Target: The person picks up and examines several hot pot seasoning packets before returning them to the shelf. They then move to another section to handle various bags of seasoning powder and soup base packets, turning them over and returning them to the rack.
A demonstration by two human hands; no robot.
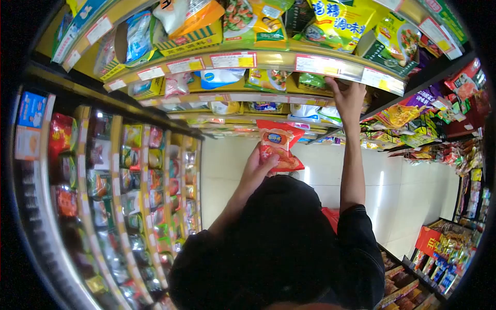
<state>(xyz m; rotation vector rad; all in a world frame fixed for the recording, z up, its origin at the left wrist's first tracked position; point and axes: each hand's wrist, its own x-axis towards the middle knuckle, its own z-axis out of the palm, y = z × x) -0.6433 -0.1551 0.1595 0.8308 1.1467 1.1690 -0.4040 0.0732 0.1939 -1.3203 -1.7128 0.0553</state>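
In my left hand (257,168) is a red plastic food packet (280,147) with a blue label, held upright in front of my body. My thumb lies across its front and the fingers go behind it. My right hand (350,98) reaches up into the second shelf, below the price-tag strip (330,66). Its thumb points toward a green packet (312,80) lying there. The other fingers are hidden behind the shelf edge, so what they touch does not show.
The top shelf holds several seasoning bags, among them a yellow bag (336,26) and a green boxed pouch (395,39). Packets fill the left rack (129,181). Hanging bags (403,113) line the right. A red display box (429,240) stands lower right on the tiled floor (398,191).
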